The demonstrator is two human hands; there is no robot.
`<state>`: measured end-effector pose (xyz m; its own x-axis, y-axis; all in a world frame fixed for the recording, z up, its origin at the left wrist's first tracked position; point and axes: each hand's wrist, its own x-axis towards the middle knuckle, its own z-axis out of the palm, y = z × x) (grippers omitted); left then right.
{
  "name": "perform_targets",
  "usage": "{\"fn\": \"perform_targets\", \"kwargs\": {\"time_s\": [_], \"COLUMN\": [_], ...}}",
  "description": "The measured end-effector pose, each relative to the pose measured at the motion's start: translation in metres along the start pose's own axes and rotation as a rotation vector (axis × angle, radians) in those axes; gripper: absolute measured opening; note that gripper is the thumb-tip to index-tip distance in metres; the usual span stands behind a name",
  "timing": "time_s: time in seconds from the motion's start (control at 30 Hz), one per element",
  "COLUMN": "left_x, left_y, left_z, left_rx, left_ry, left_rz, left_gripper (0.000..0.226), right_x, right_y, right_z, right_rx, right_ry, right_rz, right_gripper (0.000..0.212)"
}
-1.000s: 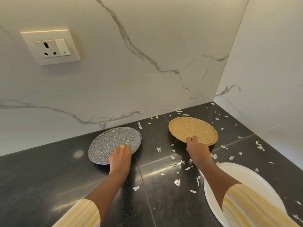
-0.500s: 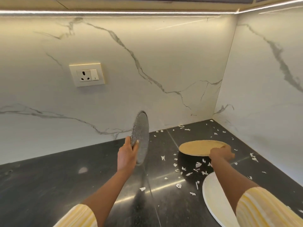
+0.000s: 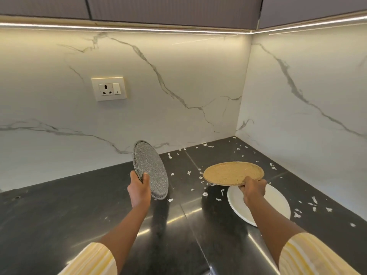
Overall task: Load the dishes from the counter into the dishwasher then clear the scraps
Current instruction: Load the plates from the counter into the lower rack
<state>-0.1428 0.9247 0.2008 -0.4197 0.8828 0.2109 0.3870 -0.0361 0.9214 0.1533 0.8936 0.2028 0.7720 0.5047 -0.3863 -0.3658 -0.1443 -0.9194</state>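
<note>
a home kitchen: black stone counter (image 3: 59,215), marble backsplash (image 3: 178,76), wall socket (image 3: 108,88).

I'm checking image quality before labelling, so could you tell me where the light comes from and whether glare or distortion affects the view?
Head view: an under-cabinet light strip lights the marble wall; bright glare streaks the black counter between the arms; wide-angle bending curves the strip and wall edges; the grey plate and tan plate stay sharp.

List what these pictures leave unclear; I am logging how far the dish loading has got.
- Dishwasher: nowhere in the head view, so loading progress is unknown.
- White plate: partly hidden by the right hand and its forearm.
- Tan plate and grey speckled plate, in the left hand: undersides unseen.
- White scraps: too small to identify.
</note>
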Motion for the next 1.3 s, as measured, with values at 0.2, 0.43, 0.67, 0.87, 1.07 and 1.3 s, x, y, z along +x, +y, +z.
{"fn": "perform_targets", "kwargs": {"time_s": [0.2, 0.43, 0.67, 0.87, 1.07, 1.3], "left_x": [-0.034, -0.117, -0.179, -0.224, -0.285, -0.367], "left_y": [-0.010, -0.043, -0.050, -0.067, -0.089, -0.141], "left_z": [-0.062, -0.140, -0.185, -0.199, -0.224, -0.272], "left_rx": [-0.069, -0.158, -0.225, -0.315, -0.168, 0.029], "left_ry": [-0.128, -0.352, -0.449, -0.557, -0.608, -0.774], "left_rz": [0.061, 0.117, 0.205, 0.299, 0.412, 0.382], "left_gripper": [0.014, 0.013, 0.030, 0.023, 0.022, 0.009], "right_x": [-0.081, -0.188, -0.268, -0.318, -0.364, -0.406], "right_y": [0.031, 0.104, 0.127, 0.149, 0.184, 0.263], "right_z": [-0.037, -0.096, -0.166, -0.219, -0.277, -0.339], "right_rx": [0.120, 0.172, -0.154, -0.186, -0.243, -0.343], "right_ry": [0.022, 0.066, 0.064, 0.033, 0.018, 0.051], "right_rz": [-0.093, -0.125, -0.263, -0.295, -0.316, -0.237], "right_gripper": [0.052, 0.054, 0.035, 0.040, 0.041, 0.042]}}
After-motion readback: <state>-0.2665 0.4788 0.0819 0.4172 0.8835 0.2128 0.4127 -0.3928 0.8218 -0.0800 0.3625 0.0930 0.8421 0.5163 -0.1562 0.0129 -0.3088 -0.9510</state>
